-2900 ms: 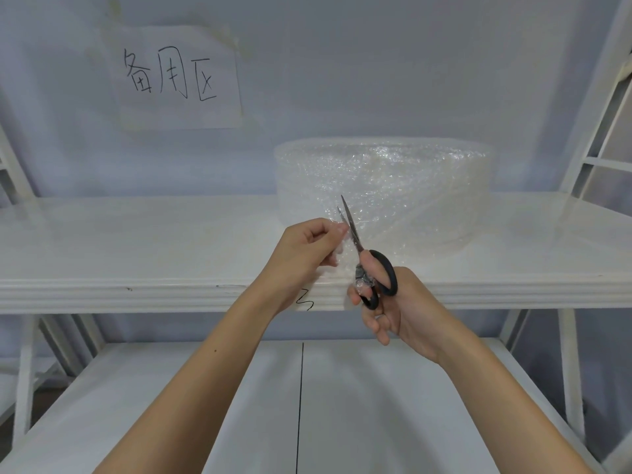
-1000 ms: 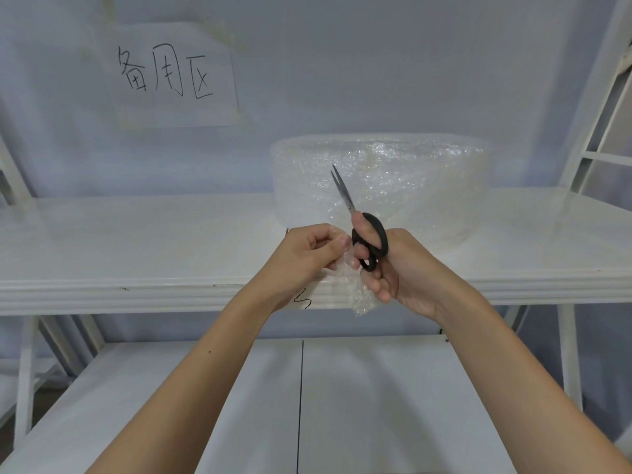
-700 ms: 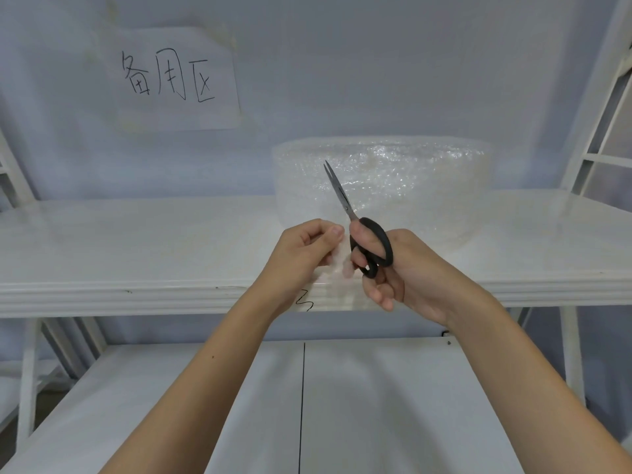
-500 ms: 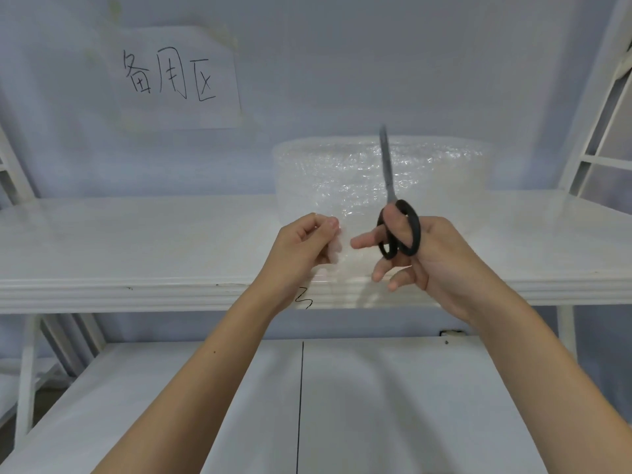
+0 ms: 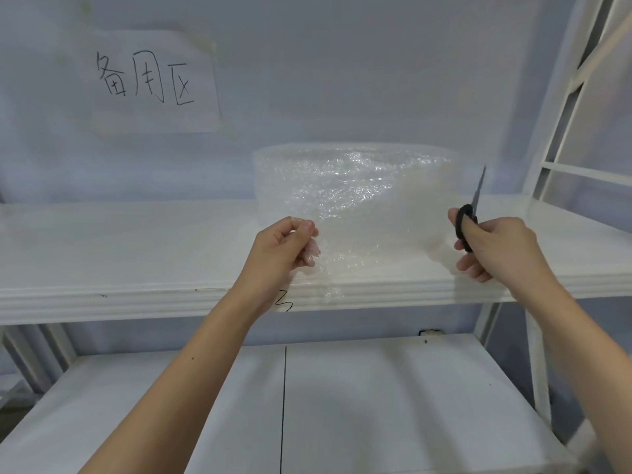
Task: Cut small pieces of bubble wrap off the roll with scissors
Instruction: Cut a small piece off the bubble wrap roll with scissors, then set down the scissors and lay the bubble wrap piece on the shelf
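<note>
A wide roll of clear bubble wrap (image 5: 355,186) lies on the upper white shelf (image 5: 136,254). Its loose end hangs over the shelf's front edge. My left hand (image 5: 284,248) pinches that loose sheet at its left edge, in front of the roll. My right hand (image 5: 492,248) grips black-handled scissors (image 5: 468,220) off to the right of the roll, blades together and pointing up. The scissors are clear of the wrap.
A paper sign with handwritten characters (image 5: 147,80) is taped to the wall at upper left. A lower white shelf (image 5: 342,405) spreads beneath my arms. A white ladder-like frame (image 5: 561,138) stands at the right end of the shelves.
My right hand has swung the scissors away from the wrap, far to the right, blades up. My left hand keeps its pinch on the loose sheet.
</note>
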Demonstrator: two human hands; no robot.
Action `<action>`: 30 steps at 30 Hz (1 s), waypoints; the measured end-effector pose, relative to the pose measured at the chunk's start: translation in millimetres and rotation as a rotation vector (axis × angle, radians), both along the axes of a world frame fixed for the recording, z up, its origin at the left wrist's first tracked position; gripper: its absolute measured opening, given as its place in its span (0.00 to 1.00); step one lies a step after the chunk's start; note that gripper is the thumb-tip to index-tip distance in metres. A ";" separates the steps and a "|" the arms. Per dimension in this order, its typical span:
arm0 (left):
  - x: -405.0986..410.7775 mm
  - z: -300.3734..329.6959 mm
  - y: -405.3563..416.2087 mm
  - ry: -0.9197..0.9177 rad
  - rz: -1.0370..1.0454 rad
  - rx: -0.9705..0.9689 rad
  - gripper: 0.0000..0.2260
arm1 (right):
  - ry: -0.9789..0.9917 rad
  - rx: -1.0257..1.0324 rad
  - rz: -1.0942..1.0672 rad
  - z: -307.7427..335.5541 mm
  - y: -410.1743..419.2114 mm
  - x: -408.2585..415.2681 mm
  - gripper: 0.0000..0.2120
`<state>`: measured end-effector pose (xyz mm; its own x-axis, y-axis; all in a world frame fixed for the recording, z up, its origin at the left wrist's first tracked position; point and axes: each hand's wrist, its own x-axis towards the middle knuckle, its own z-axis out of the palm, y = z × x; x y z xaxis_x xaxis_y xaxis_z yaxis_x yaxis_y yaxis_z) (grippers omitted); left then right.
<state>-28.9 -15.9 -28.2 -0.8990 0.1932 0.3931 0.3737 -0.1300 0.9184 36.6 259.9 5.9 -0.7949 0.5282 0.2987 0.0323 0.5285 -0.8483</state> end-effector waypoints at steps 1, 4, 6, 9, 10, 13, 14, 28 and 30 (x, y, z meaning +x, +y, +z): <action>-0.1 -0.1 0.2 -0.001 0.000 0.000 0.10 | -0.042 0.043 -0.030 -1.2 6.1 -3.1 0.24; -0.2 0.0 0.7 0.003 -0.007 0.001 0.10 | -0.220 0.174 -0.073 -4.9 20.0 -13.2 0.23; 0.0 0.2 0.8 0.005 -0.009 -0.003 0.10 | -0.311 0.248 -0.091 -6.5 23.9 -20.1 0.23; 0.1 0.5 0.4 0.001 -0.009 -0.005 0.10 | -0.350 0.404 -0.136 -7.6 24.4 -28.6 0.25; 0.1 0.5 0.1 0.001 -0.008 -0.008 0.09 | -0.349 0.441 -0.145 -8.2 24.2 -30.1 0.25; -0.3 0.4 -0.5 0.012 -0.001 -0.021 0.09 | -0.244 0.545 -0.192 -10.1 19.4 -29.1 0.21; -0.1 0.7 -0.7 0.016 0.001 -0.024 0.08 | -0.173 0.576 -0.189 -10.8 13.9 -27.6 0.20; 18.4 16.5 -32.9 0.072 0.070 0.068 0.06 | 0.075 -0.049 0.713 -4.5 -164.1 -23.5 0.10; 18.6 16.7 -43.5 0.090 0.115 0.043 0.07 | 0.082 -0.098 0.718 -5.0 -174.9 -26.9 0.04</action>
<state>-10.3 -59.4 -11.5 -0.8750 0.0724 0.4788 0.4689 -0.1196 0.8751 9.7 85.0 0.9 -0.9326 -0.0874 0.3502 -0.3593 0.3170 -0.8778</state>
